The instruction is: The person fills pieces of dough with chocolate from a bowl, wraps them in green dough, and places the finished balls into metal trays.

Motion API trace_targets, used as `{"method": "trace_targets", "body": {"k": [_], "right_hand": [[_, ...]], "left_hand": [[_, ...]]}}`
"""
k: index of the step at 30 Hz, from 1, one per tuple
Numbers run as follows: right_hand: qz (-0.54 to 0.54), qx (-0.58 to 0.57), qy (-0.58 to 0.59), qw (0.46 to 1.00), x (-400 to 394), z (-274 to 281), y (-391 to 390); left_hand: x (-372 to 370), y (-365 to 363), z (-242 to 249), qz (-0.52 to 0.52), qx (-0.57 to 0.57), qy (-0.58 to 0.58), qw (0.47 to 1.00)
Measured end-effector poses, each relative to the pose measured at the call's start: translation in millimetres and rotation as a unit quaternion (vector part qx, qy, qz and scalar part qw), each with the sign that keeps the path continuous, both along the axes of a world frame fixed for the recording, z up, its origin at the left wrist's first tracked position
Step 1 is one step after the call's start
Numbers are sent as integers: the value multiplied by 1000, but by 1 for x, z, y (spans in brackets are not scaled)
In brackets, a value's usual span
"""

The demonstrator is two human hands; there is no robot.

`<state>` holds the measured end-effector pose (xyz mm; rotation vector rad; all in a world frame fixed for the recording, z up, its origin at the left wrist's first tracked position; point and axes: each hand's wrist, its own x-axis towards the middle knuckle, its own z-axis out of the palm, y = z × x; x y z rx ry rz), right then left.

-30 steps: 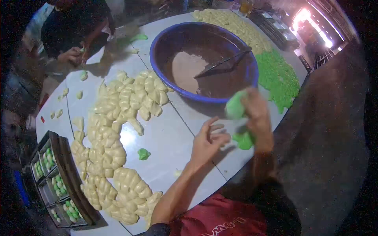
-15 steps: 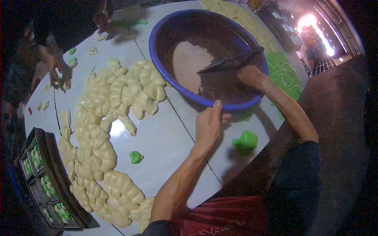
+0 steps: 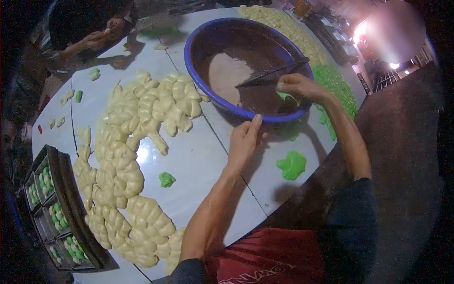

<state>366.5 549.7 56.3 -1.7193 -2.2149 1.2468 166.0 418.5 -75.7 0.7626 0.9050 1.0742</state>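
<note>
A large blue basin [image 3: 194, 66] with brown filling [image 3: 236, 75] stands on the white table [image 3: 198, 161]. My left hand [image 3: 245, 139] rests against the basin's near rim, thumb up on the edge. My right hand [image 3: 300, 87] is inside the basin over the filling, pinching a small piece of green dough [image 3: 287, 97] next to a dark scraper [image 3: 272, 75]. A flattened lump of green dough [image 3: 292, 165] lies on the table near the front edge, and a smaller green bit [image 3: 166, 179] lies further left.
Several pale yellow dough pieces [image 3: 127, 156] cover the table's left and middle. More yellow pieces [image 3: 279, 26] and green pieces [image 3: 338, 87] lie behind the basin at right. Dark trays [image 3: 56, 213] with green-filled pieces sit at left. Another person's hands [image 3: 97, 38] work at the far left.
My right hand has come up from the filling holding a green dough piece. The green lump on the table looks flatter. The other person's hands have risen toward the far edge.
</note>
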Motion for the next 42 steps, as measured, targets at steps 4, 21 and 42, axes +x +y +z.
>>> {"method": "trace_targets", "body": {"k": [4, 21, 42], "right_hand": [[-120, -16, 251, 961, -22, -1, -49], [-78, -90, 423, 898, -167, -104, -221], [-183, -80, 401, 894, -224, -90, -280]], "left_hand": [[-10, -28, 19, -9, -17, -68, 997], [-131, -150, -7, 187, -85, -154, 966], [-185, -171, 22, 152, -49, -19, 987]]}}
